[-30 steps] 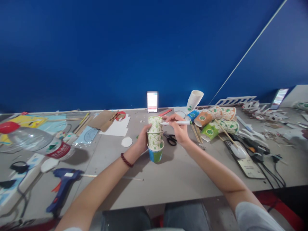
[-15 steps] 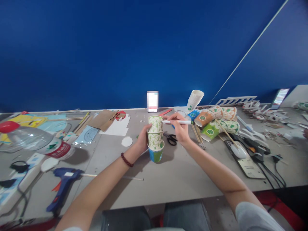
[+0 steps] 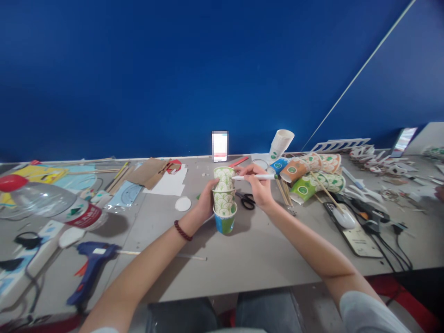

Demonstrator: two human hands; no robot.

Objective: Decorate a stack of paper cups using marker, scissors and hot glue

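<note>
A column of paper cups (image 3: 224, 196) stands upright before me, its upper part patterned in green and white, its lowest cup blue and green. My left hand (image 3: 206, 200) is wrapped around the left side of the column, with some fingers hidden behind it. In my right hand (image 3: 261, 186) a white marker pen (image 3: 258, 176) is pinched, tip pointing left at the upper cup; whether it touches the cup I cannot tell. Black-handled scissors (image 3: 247, 201) lie on the table between the column and my right wrist.
At left are a plastic bottle (image 3: 65, 203), a blue glue gun (image 3: 92, 266) and a power strip (image 3: 31, 266). Patterned cup stacks (image 3: 303, 189) and a white mouse (image 3: 344, 216) on a phone (image 3: 362, 241) lie at right. Behind stand white cups (image 3: 281, 143) and a blue wall (image 3: 194, 78).
The marker's tip has shifted slightly left and down along the upper cup, my right hand moving a little with it. The left hand and the cups stay where they were.
</note>
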